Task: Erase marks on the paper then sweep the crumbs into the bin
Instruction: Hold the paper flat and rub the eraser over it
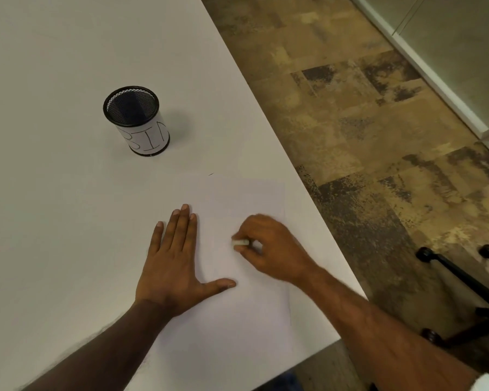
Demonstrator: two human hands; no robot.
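White paper [254, 306] lies on a white table [54, 221] near the table's right edge, so pale against the tabletop that only its faint outline shows. No marks on the sheet can be made out in this view.

The left hand [175, 266] lies flat and palm-down at the sheet's left border, its four fingers together and pointing away toward the far side, the thumb spread out to the right across the paper. The hand is open and holds nothing; it simply presses down. Its forearm runs back toward the near left corner of the view.

The right hand [268, 246] sits on the middle of the paper, just right of the left hand and apart from it. It is curled into a loose fist with the knuckles up, and the fingertips and thumb pinch a small white eraser [240, 242], which sticks out to the left from the grip. The eraser's lower side appears to touch the sheet, though the contact is too small to be sure of. The right forearm comes in from the near right corner, crossing over the table's edge.

Farther off and to the left, well apart from both hands, a black mesh cup [136, 119] stands upright on the table. A white label wrapped around its lower part reads "BIN". A tiny dark speck [211, 174] lies on the table between the cup and the paper's far edge. Right of the table is mottled brown flooring [364, 122], and the black wheeled base of a chair [463, 292] shows at the near right.
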